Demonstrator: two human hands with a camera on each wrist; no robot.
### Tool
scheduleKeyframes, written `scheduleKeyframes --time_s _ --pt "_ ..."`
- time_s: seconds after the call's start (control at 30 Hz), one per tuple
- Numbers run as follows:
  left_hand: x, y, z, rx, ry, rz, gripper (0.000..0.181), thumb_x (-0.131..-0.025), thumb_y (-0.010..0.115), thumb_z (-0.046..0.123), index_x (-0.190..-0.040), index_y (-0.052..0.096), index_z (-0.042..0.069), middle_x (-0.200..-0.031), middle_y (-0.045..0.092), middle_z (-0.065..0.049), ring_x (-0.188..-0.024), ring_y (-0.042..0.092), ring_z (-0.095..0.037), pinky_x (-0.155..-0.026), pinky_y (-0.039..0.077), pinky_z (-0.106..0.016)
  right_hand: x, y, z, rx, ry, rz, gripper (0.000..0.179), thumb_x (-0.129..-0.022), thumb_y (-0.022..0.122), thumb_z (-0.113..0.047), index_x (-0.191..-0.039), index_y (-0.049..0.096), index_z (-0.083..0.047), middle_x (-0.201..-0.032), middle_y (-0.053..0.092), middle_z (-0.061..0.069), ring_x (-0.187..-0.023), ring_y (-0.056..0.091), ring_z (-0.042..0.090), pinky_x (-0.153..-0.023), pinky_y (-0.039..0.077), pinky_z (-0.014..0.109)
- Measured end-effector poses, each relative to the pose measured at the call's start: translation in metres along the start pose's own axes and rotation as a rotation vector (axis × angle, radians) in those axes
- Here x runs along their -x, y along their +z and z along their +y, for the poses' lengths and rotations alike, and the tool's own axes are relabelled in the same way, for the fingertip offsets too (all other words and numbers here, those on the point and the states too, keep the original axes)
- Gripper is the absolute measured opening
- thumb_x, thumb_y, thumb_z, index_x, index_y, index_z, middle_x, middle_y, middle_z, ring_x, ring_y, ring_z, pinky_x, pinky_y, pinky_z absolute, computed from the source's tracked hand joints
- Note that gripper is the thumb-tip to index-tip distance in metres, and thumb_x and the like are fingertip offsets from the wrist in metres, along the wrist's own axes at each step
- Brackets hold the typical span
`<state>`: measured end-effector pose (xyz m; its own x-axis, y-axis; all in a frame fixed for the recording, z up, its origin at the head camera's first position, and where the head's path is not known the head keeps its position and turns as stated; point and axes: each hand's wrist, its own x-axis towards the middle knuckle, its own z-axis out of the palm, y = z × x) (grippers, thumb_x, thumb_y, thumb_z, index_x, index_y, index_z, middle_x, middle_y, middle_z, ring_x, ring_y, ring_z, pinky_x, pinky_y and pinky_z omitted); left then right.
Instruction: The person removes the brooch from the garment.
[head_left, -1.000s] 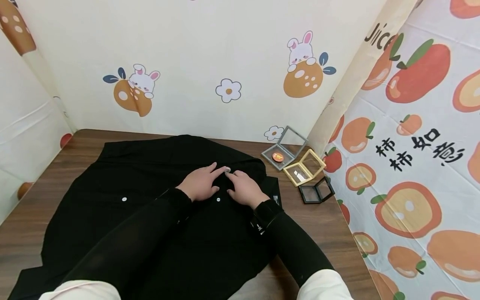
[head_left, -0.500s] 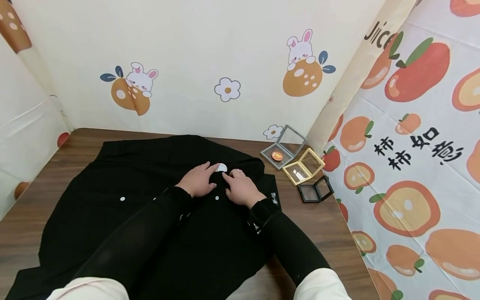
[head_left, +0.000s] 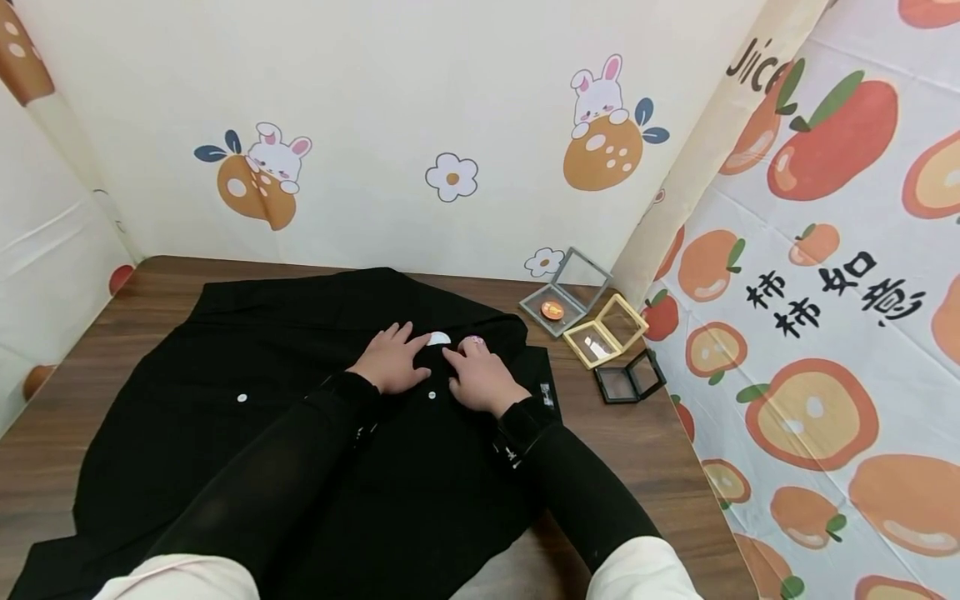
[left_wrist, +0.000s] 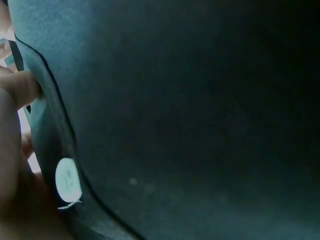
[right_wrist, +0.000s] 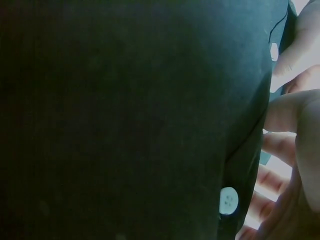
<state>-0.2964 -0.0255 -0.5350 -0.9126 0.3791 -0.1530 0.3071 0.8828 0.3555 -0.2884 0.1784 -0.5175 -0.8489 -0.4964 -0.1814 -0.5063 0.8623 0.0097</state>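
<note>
A black button-up shirt (head_left: 300, 475) lies spread over the table. At its upper middle a white disc (head_left: 438, 338) shows as a half circle, its lower part hidden. My left hand (head_left: 388, 358) rests on the shirt with its fingers fairly straight, fingertips just left of the disc. To the right of it, my right hand (head_left: 483, 375) has bent fingers, with a small pinkish-white round piece (head_left: 474, 339) at the fingertips. Between the wrists a white shirt button (head_left: 432, 395) shows. In the left wrist view, my thumb (left_wrist: 22, 90) touches the black cloth near a button (left_wrist: 68, 179).
Three small hinged cases stand open at the right: a grey case (head_left: 547, 325) holding an orange round badge (head_left: 552, 311), a yellow case (head_left: 588, 365) and a black case (head_left: 611, 400). Printed cloth walls (head_left: 510, 108) enclose the wooden table (head_left: 622, 483) at the back and sides.
A small grey-edged piece between my fingertips gave way to the white disc, which now shows less. My left fingers have straightened and drawn slightly left. The pinkish-white piece shows more at my right fingertips.
</note>
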Motion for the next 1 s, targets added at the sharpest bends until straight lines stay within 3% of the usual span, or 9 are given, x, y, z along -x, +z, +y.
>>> scheduleKeyframes --time_s 0.3,0.6,1.0 --pt "-0.001 0.002 0.0 0.005 -0.014 -0.001 0.069 -0.103 0.059 0.044 -0.162 0.035 0.017 -0.167 0.02 -0.024 -0.153 0.014 -0.047 -0.123 0.013 -0.06 -0.004 -0.001 -0.002 -0.052 0.029 -0.007 0.059 -0.104 0.056 -0.032 -0.159 0.042 -0.02 -0.133 0.048 0.008 -0.111 0.049 0.022 -0.087 0.048 0.039" --pt "0.003 -0.002 0.001 0.019 -0.021 -0.013 0.07 -0.103 0.059 0.044 -0.163 0.035 0.016 -0.168 0.019 -0.023 -0.154 0.013 -0.046 -0.123 0.012 -0.06 -0.014 -0.003 -0.001 -0.057 0.029 -0.047 0.059 -0.103 0.057 -0.029 -0.16 0.042 -0.024 -0.125 0.049 0.007 -0.096 0.05 0.02 -0.078 0.047 0.034" --pt "0.0 0.003 -0.002 0.026 -0.017 -0.004 0.07 -0.103 0.058 0.045 -0.163 0.034 0.017 -0.169 0.018 -0.022 -0.155 0.012 -0.044 -0.124 0.01 -0.058 -0.022 -0.007 0.002 -0.012 0.007 -0.1 0.057 -0.105 0.057 -0.03 -0.159 0.043 -0.024 -0.124 0.051 0.007 -0.101 0.051 0.02 -0.083 0.049 0.035"
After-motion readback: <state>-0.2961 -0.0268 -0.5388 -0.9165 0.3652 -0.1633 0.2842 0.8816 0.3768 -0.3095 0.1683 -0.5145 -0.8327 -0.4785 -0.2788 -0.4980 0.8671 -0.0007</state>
